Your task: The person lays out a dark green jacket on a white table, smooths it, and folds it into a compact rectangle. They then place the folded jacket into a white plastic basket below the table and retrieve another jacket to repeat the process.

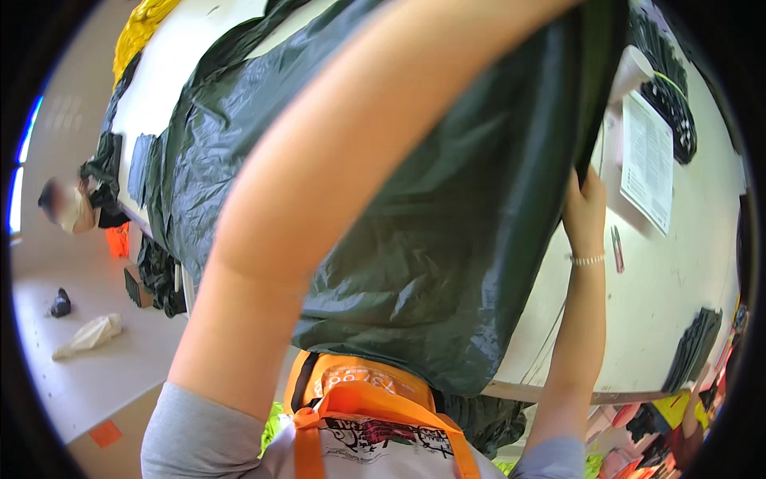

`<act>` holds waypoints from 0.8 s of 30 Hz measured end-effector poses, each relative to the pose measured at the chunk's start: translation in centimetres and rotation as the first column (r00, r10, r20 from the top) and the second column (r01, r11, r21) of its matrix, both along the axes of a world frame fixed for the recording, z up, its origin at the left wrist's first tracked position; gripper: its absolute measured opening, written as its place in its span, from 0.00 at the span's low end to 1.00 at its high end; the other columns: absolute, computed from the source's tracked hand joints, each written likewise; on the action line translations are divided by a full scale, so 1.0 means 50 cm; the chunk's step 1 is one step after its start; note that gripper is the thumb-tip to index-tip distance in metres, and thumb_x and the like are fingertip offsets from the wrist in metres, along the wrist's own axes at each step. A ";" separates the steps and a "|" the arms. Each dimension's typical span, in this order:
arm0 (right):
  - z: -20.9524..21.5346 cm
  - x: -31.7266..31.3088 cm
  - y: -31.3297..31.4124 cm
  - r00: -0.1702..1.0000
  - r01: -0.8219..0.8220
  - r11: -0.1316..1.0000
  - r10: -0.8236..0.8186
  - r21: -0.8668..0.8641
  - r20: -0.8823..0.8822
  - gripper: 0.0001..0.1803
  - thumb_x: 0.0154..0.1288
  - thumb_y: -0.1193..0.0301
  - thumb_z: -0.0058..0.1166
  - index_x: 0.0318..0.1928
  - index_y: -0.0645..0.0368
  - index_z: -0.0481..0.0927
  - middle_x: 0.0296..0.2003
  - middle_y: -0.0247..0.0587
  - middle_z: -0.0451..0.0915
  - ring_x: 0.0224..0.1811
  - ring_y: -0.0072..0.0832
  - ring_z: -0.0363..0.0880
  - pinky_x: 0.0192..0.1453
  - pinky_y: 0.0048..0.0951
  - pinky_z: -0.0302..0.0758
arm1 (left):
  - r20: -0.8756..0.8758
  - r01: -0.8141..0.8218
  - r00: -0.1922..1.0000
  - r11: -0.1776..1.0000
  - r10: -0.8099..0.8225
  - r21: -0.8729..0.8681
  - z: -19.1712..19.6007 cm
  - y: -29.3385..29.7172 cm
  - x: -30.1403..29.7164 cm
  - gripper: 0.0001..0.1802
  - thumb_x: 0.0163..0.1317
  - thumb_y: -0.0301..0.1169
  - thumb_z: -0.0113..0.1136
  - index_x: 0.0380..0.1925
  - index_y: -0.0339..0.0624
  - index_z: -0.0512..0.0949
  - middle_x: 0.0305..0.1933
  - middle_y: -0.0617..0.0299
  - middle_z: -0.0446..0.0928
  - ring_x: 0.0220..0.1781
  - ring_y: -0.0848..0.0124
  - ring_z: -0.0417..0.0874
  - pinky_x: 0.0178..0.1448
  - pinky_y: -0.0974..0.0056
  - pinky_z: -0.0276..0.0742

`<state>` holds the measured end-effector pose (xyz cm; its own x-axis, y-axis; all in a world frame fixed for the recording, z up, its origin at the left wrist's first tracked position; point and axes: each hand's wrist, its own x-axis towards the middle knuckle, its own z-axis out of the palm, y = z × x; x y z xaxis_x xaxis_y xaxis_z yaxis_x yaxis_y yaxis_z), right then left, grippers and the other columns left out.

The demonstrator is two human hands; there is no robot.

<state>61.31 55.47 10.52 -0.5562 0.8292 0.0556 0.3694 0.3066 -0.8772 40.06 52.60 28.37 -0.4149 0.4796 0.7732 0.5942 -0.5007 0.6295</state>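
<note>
A large sheet of thin, shiny dark green material (447, 271), creased in places, hangs over the white table (638, 319) and down its near edge toward my front. My left forearm (295, 184) reaches across above it from lower left to upper right, and the left hand lies beyond the top edge of the picture. On the sheet's right side, my right hand (586, 203) is closed on the edge of the material, its fingertips partly hidden by the fold. A beaded bracelet circles that wrist.
Right of my hand lie small red-handled snips (617, 249), a printed paper (646, 164), a white cone-shaped thing (630, 73) and dark bundled pieces (672, 104). Folded dark cloth (692, 349) sits at the table's near right. Another person (73, 206) is at far left; yellow fabric (142, 33) lies beyond.
</note>
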 end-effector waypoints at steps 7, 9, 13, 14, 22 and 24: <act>-0.194 0.111 0.027 0.957 0.172 0.670 -0.287 -0.723 -0.038 0.19 0.71 0.68 0.44 0.54 0.71 0.74 0.49 0.44 0.79 0.48 0.30 0.78 0.51 0.28 0.76 | 0.091 -0.068 0.989 0.905 0.117 -0.420 -0.307 0.199 0.191 0.09 0.54 0.30 0.55 0.34 0.45 0.80 0.42 0.47 0.70 0.46 0.50 0.73 0.46 0.49 0.72; -0.258 0.140 0.044 0.956 0.240 0.688 -0.289 -0.685 0.044 0.19 0.72 0.66 0.44 0.52 0.71 0.74 0.47 0.43 0.79 0.45 0.30 0.78 0.49 0.29 0.76 | 0.027 0.155 0.984 0.783 -0.175 -0.603 -0.359 0.165 0.191 0.23 0.55 0.32 0.57 0.54 0.48 0.74 0.51 0.49 0.71 0.54 0.50 0.72 0.56 0.52 0.71; -0.301 0.147 0.063 0.950 0.282 0.692 -0.300 -0.664 0.091 0.19 0.73 0.64 0.43 0.49 0.70 0.76 0.42 0.43 0.80 0.39 0.29 0.78 0.44 0.28 0.76 | -0.125 0.191 0.953 0.868 -0.276 -0.459 -0.420 0.077 0.125 0.35 0.51 0.35 0.63 0.60 0.36 0.66 0.59 0.47 0.71 0.60 0.51 0.72 0.63 0.53 0.68; -0.286 0.136 0.063 0.954 0.298 0.710 -0.253 -0.638 0.164 0.20 0.73 0.62 0.42 0.48 0.70 0.76 0.41 0.43 0.81 0.38 0.30 0.79 0.42 0.29 0.76 | -0.203 0.095 0.952 0.854 -0.228 -0.512 -0.409 0.025 0.069 0.34 0.52 0.35 0.62 0.59 0.37 0.67 0.58 0.47 0.72 0.59 0.51 0.73 0.63 0.53 0.69; -0.286 0.122 0.099 0.862 0.474 0.876 -0.442 -0.089 0.248 0.28 0.63 0.46 0.54 0.32 0.64 0.73 0.22 0.34 0.73 0.22 0.22 0.69 0.29 0.25 0.68 | -0.647 -0.727 0.686 0.351 0.333 -0.590 -0.355 -0.518 -0.612 0.28 0.58 0.38 0.58 0.59 0.44 0.70 0.59 0.50 0.72 0.61 0.53 0.72 0.63 0.54 0.68; -0.300 0.114 0.108 0.833 0.319 0.936 -0.353 0.151 0.425 0.26 0.61 0.51 0.58 0.30 0.65 0.73 0.21 0.38 0.73 0.23 0.27 0.69 0.30 0.30 0.67 | -0.711 -0.797 0.602 0.217 0.362 -0.564 -0.342 -0.629 -0.742 0.30 0.57 0.40 0.59 0.60 0.43 0.69 0.58 0.50 0.73 0.61 0.53 0.72 0.61 0.54 0.70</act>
